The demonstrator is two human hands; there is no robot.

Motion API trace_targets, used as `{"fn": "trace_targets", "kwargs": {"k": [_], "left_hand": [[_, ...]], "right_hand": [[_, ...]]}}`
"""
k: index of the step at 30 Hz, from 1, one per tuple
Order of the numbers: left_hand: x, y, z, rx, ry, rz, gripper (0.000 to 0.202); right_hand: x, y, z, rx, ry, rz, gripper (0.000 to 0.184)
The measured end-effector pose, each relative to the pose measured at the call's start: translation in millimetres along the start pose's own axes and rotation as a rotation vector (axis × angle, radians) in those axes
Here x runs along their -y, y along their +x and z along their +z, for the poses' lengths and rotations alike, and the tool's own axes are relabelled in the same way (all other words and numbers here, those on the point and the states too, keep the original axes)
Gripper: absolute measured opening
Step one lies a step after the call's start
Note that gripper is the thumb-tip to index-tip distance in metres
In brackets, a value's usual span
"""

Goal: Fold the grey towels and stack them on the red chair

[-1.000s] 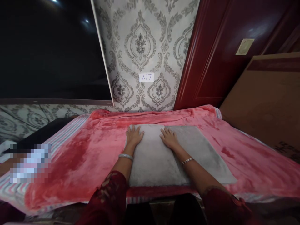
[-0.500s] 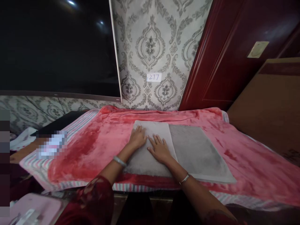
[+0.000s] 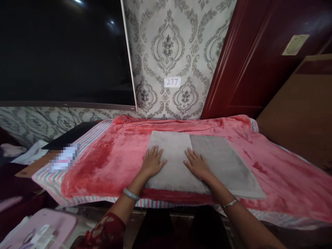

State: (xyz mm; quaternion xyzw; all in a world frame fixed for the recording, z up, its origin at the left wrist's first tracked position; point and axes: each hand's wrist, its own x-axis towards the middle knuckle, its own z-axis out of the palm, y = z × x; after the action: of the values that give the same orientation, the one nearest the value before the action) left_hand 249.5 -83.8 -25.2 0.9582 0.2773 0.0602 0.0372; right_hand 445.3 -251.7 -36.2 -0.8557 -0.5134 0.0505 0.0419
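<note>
A grey cloth, like a towel (image 3: 173,176), lies on a pink blanket, its left part folded over toward the middle. The darker single layer spreads out to the right of the fold's edge. My left hand (image 3: 152,162) rests flat near the left side of the folded part, fingers spread. Across from it, my right hand (image 3: 198,165) lies palm down over the edge of the folded layer, fingers spread too. Neither hand grips anything.
The pink blanket (image 3: 121,152) with striped borders covers the table. A large black screen (image 3: 67,52) hangs on the left. At right stand a dark red door (image 3: 249,69) and a brown board (image 3: 306,103). A pink stool (image 3: 57,224) is at lower left.
My right hand has slid right, from the middle of the folded layer to its right edge. My left hand has shifted slightly toward me, staying near the left side.
</note>
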Motion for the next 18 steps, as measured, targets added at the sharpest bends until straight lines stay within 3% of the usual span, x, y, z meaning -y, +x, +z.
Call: {"fn": "trace_targets", "kwargs": {"k": [4, 8, 13, 18], "left_hand": [[0, 0, 1.4, -0.011, -0.007, 0.007, 0.065], [-2, 0, -6.2, -0.027, -0.028, 0.012, 0.062], [-13, -27, -16.7, -0.041, -0.06, 0.083, 0.055], [-22, -63, 4.7, -0.169, 0.018, 0.098, 0.054]], "right_hand": [[-17, -5, -4, 0.004, -0.033, 0.039, 0.062], [-1, 9, -18, -0.058, -0.02, 0.009, 0.059], [51, 43, -36, -0.081, 0.08, -0.289, 0.059], [75, 78, -28, 0.055, 0.086, -0.498, 0.057]]}}
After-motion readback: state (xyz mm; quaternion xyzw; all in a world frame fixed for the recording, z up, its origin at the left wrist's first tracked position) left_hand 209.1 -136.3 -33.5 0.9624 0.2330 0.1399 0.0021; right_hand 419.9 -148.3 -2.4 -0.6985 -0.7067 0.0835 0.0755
